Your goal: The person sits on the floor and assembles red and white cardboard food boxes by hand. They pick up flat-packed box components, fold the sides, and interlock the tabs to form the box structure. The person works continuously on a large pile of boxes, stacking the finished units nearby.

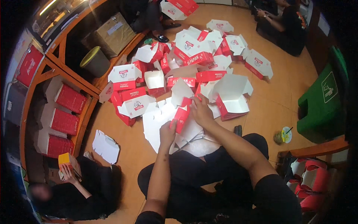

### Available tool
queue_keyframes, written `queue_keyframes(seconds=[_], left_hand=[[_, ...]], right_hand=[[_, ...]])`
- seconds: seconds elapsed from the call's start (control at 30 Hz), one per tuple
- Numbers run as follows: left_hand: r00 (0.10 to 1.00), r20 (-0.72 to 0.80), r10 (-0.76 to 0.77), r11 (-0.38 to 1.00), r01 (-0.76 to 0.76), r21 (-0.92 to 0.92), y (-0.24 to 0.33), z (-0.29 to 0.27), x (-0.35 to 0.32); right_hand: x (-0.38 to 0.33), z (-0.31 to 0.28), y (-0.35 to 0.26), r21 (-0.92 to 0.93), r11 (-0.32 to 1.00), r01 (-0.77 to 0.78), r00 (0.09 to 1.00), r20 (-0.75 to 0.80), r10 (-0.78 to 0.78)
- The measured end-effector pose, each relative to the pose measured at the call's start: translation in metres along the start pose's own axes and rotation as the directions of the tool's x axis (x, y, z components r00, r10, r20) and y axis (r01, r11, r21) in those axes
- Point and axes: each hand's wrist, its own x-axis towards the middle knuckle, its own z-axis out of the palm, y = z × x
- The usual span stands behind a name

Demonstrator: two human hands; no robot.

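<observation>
Between my hands, above my lap, is a red and white cardboard food box [181, 118], partly folded, its white flap raised at the far end. My left hand [167, 133] grips its near left edge with the thumb up against the red side. Closed around the right side near the far end is my right hand [201, 111]; some of its fingertips are hidden. Under and beside the box lie white unfolded cardboard blanks [153, 128]. Just to the right stands an open red and white box [232, 103] with its lid up.
A large heap of folded boxes [194, 48] spreads across the floor ahead. Shelves with stacked red boxes [65, 122] line the left. A co-worker's hand [68, 173] holds a yellow box at lower left. A green bin [322, 108] and a drink cup [286, 134] are at right.
</observation>
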Motion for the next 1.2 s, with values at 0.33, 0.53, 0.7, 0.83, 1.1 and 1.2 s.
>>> queue_keyframes(seconds=[0.33, 0.53, 0.7, 0.83, 1.1, 1.2], left_hand=[[0.992, 0.117, -0.049, 0.997, 0.056, -0.057, 0.012, -0.004, -0.008], [0.987, 0.163, -0.007, 0.994, 0.024, -0.103, 0.020, -0.002, -0.007], [0.987, 0.157, 0.040, 0.999, -0.035, -0.037, 0.015, -0.002, -0.008], [0.976, 0.196, 0.097, 0.871, 0.012, -0.491, 0.018, 0.007, -0.010], [0.921, -0.181, -0.346, 0.820, 0.203, -0.535, 0.000, -0.025, 0.008], [0.932, 0.232, -0.279, 0.487, 0.346, -0.802, -0.007, -0.038, 0.009]], right_hand=[[-0.007, 0.007, -0.006, 0.069, 0.936, 0.346, 0.936, 0.050, -0.350], [-0.006, 0.011, 0.000, 0.117, 0.959, 0.259, 0.966, -0.025, -0.258], [0.008, 0.005, 0.018, 0.201, 0.931, 0.306, 0.901, 0.255, -0.351], [-0.007, 0.017, 0.001, 0.096, 0.971, 0.217, 0.975, -0.068, -0.211], [0.021, 0.009, 0.046, 0.732, 0.678, -0.062, 0.998, 0.029, 0.060], [0.015, 0.008, 0.042, 0.828, 0.532, -0.176, 0.984, 0.141, 0.106]])
